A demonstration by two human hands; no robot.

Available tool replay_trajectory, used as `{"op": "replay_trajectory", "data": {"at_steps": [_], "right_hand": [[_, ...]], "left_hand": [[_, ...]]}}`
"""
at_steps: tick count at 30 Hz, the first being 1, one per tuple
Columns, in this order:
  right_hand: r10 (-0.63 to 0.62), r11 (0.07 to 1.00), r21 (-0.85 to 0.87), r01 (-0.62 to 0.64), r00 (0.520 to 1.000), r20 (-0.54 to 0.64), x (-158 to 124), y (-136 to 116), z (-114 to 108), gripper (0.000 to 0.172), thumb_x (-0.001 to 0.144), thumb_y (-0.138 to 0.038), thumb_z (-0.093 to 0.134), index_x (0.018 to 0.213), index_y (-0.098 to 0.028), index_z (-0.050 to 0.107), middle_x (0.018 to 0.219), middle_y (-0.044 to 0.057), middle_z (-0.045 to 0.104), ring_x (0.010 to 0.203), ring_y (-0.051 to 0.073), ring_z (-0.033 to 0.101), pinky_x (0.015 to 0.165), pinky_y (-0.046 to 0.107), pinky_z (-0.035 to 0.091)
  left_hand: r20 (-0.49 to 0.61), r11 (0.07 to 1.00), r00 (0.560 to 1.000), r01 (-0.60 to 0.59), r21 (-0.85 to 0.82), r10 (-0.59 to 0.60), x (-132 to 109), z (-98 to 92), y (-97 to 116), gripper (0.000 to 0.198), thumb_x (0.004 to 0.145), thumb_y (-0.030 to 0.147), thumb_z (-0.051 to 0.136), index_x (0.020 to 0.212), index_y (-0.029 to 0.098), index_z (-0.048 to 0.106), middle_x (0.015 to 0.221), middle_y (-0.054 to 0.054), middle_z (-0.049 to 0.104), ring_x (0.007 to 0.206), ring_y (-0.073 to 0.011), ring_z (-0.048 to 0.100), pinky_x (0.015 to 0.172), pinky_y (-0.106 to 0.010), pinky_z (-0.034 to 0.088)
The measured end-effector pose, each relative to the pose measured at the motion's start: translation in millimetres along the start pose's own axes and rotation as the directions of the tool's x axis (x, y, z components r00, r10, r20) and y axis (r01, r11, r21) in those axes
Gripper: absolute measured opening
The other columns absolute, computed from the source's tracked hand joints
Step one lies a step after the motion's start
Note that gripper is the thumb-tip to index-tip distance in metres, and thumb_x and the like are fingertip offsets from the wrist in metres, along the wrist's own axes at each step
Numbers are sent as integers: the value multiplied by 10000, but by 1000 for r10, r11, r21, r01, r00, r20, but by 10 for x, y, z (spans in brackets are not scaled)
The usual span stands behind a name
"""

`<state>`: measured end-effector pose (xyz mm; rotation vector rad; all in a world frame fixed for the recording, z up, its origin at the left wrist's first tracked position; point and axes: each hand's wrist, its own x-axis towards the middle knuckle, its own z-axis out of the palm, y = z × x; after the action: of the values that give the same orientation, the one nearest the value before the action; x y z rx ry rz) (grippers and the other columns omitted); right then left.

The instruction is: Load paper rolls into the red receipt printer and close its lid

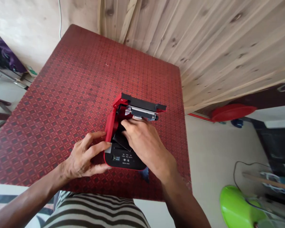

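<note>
A red and black box-shaped device (125,160) with a raised hinged lid (142,104) sits near the front of the table. Icons and a small window show on its black front panel. A metallic bar and clear plastic parts line the lid's underside. My left hand (85,155) grips the device's left side, thumb and fingers on its edge near a grey patch. Inside the opening, my right hand (144,139) is curled round a thin black cloth-like piece (121,140); its fingertips are partly hidden below the lid.
The table (85,69) has a red patterned cover. Something dark blue (144,174) pokes out under the device's front right corner. A wooden plank wall (204,38) borders the table behind and right. A green plastic object (237,205) stands on the floor at right.
</note>
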<state>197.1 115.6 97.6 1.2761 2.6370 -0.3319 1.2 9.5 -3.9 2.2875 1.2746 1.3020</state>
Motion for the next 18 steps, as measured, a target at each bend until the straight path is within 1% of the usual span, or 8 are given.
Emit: {"op": "replay_trajectory", "data": {"at_steps": [4, 6, 7, 9, 11, 13, 16, 18], "right_hand": [[23, 999, 25, -24, 998, 50, 50, 20, 16, 241, 972, -4, 574, 1026, -176, 735, 985, 84, 810, 928, 267, 777, 743, 366, 522], [17, 998, 53, -19, 999, 44, 31, 37, 25, 243, 977, -7, 574, 1057, -168, 739, 1005, 89, 812, 946, 278, 779, 774, 380, 546], [3, 997, 81, -4, 1000, 20, 7, 50, 27, 242, 988, -17, 573, 1092, -160, 739, 1034, 96, 813, 973, 282, 778, 810, 391, 561], [-33, 986, 161, 45, 997, -76, -75, 85, 18, 275, 1022, -41, 551, 1211, -146, 722, 1147, 116, 806, 1058, 278, 769, 911, 410, 579], [-74, 956, 266, 126, 978, -197, -195, 124, -7, 309, 1061, -77, 516, 1300, -153, 697, 1241, 114, 792, 1123, 250, 755, 997, 408, 577], [-106, 910, 361, 205, 955, -276, -333, 153, -32, 282, 1085, -146, 533, 1317, -155, 693, 1267, 99, 793, 1156, 224, 743, 1052, 390, 565], [-113, 884, 408, 230, 950, -290, -511, 156, -15, 271, 1048, -280, 661, 1279, -146, 707, 1228, 89, 808, 1135, 245, 742, 1035, 417, 564], [-106, 887, 406, 220, 953, -284, -579, 136, 44, 248, 1023, -270, 697, 1244, -159, 720, 1176, 76, 818, 1079, 251, 747, 984, 433, 565]], "left_hand": [[8, 1000, 1000, 1, 11, -1, 6, 2, 0, 498, 1001, 504, 671, 1389, 214, 556, 1255, -164, 652, 1069, -222, 726, 774, -304, 679], [6, 1000, 1000, 0, 16, 0, 9, 3, -1, 489, 1005, 506, 663, 1381, 211, 559, 1244, -162, 654, 1055, -219, 725, 768, -304, 677], [5, 1000, 1000, -3, 18, 3, 8, 4, -3, 487, 1005, 504, 664, 1374, 203, 562, 1237, -165, 655, 1049, -220, 725, 764, -303, 675], [4, 1000, 1000, -8, 17, 8, 3, 2, -5, 493, 997, 501, 677, 1362, 188, 570, 1229, -171, 656, 1048, -226, 726, 763, -304, 672], [9, 1000, 1000, -13, 14, 13, -2, -4, -6, 495, 989, 491, 691, 1358, 182, 573, 1228, -171, 656, 1052, -228, 726, 766, -301, 669], [14, 1000, 1000, -17, 18, 17, 1, -14, -6, 492, 989, 483, 694, 1360, 184, 572, 1231, -168, 659, 1054, -229, 724, 770, -303, 668], [15, 999, 1000, -23, 25, 22, 25, -27, -3, 467, 1008, 488, 666, 1352, 185, 577, 1228, -161, 665, 1044, -219, 720, 772, -298, 663], [17, 999, 1000, -23, 25, 23, 41, -30, 0, 451, 1019, 494, 649, 1337, 180, 588, 1225, -156, 666, 1039, -211, 716, 783, -292, 658]]}}
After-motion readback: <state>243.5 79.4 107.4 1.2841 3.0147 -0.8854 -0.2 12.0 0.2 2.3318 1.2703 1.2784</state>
